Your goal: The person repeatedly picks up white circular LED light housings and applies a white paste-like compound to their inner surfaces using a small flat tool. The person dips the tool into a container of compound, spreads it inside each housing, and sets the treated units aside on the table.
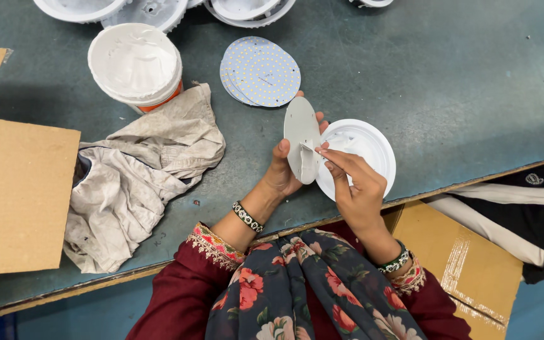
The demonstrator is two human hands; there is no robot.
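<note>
The left hand (283, 173) holds a grey round disc (301, 140) up on edge above the table (448, 82), thumb on the near face and fingers curled behind it. The right hand (355, 189) comes in from the side, thumb and forefinger pinched close together at the middle of the disc, on what looks like a small strip or tab; I cannot tell whether they grip it fully.

To my eye this work goes best with the disc kept steady by its rim, and with a fine, gentle pinch at the centre, so the thin plate does not bend.

Just behind the hands a shallow white round housing (366, 148) lies open side up on the table, and it looks empty. Further back lies a small stack of round boards (260, 70) dotted with tiny yellow points. A white tub (135, 63) holds a white paste. A crumpled cloth (140, 173) lies beside it, near a cardboard box (17, 189) whose inside I cannot see.
</note>
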